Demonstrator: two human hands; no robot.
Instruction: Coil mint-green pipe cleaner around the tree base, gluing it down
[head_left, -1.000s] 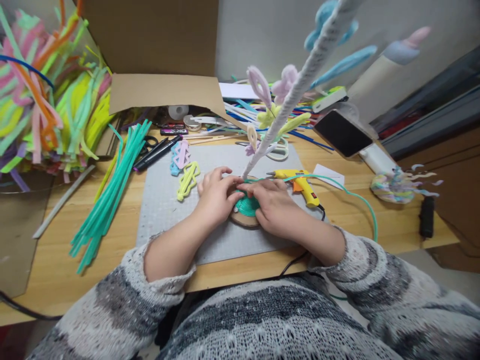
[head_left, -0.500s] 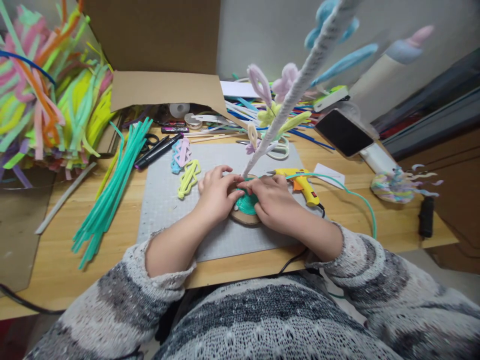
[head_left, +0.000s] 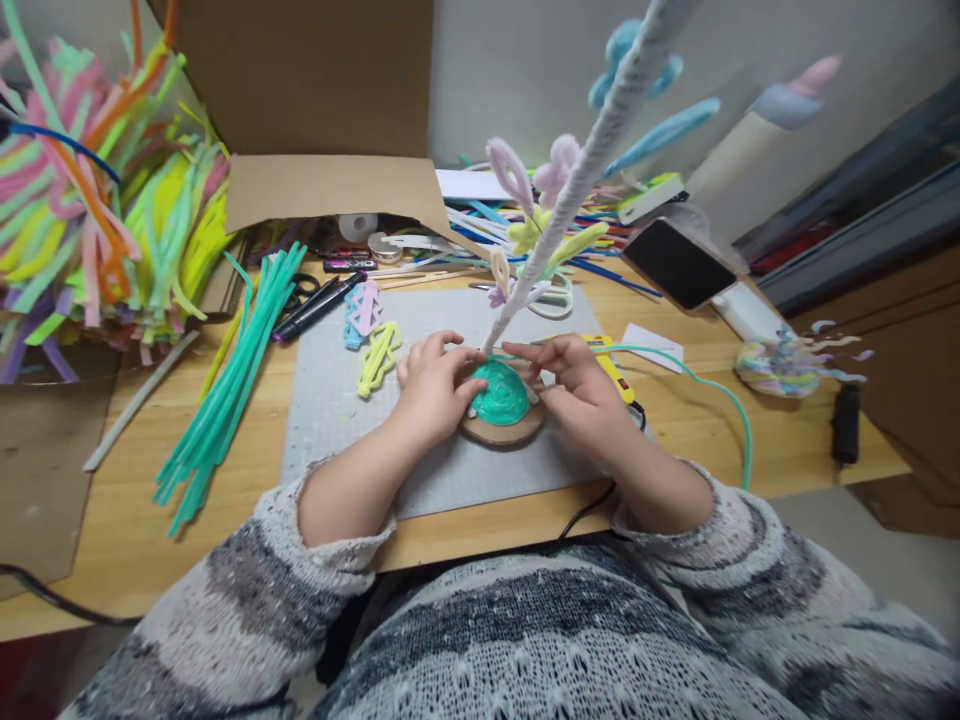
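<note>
A coil of green pipe cleaner [head_left: 501, 393] lies on a round cardboard base [head_left: 504, 432], at the foot of a tilted white wrapped stem [head_left: 559, 215] bearing pastel flowers. My left hand [head_left: 431, 392] holds the base from the left, its thumb at the coil's edge and its index finger near the stem's foot. On the other side, the fingers of my right hand [head_left: 589, 395] are curled at a long green strand [head_left: 697, 375], which runs from the coil past the hand to the right. Behind that hand, the yellow glue gun [head_left: 619, 375] is partly hidden.
Beneath the base is a grey cutting mat [head_left: 337, 430] with zigzag pipe-cleaner pieces [head_left: 379, 357]. Green pipe cleaners [head_left: 232, 380] and black markers [head_left: 319, 308] lie left. Scissors [head_left: 551, 298] rest behind, a phone [head_left: 679, 262] stands back right, and a cardboard box [head_left: 337, 190] stands at the back.
My right hand has drawn back to the right from the coil, uncovering more of it and hiding more of the glue gun. My left hand stays at the base. The view has shifted slightly.
</note>
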